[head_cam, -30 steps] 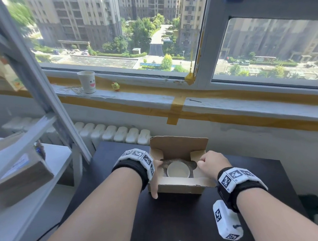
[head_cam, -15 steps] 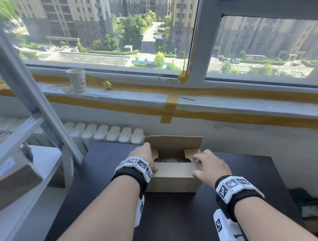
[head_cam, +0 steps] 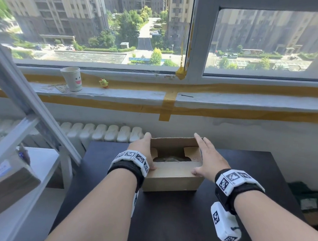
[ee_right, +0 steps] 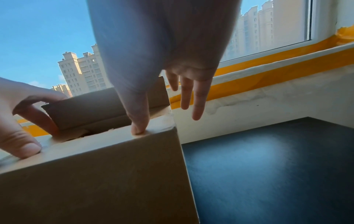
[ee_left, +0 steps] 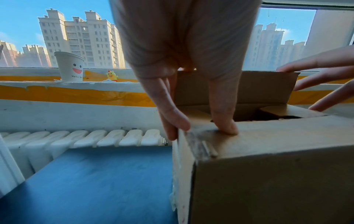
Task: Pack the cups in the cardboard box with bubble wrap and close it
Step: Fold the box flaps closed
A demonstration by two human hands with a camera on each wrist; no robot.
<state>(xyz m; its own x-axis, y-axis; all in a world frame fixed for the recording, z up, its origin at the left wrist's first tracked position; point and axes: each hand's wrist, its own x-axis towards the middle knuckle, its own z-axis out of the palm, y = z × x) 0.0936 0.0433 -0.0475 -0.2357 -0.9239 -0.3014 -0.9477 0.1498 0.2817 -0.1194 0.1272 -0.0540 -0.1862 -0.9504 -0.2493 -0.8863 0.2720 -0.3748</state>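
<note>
Cardboard box point(head_cam: 172, 176) sits near the far edge of the dark tabletop point(head_cam: 175, 214), about midway along it. Its near flap lies folded flat over the top, both side flaps are tucked in, and the far flap stands upright. Through the gap between the flaps a crumpled bit of wrap point(head_cam: 167, 159) shows; no cup can be made out inside. The left hand point(head_cam: 143, 153) rests on the box's left end, thumb pressing the near flap down, fingers reaching to the far flap's top edge. The right hand point(head_cam: 208, 159) is spread at the right end, thumb pressing the near flap, fingers straight beside the far flap
</note>
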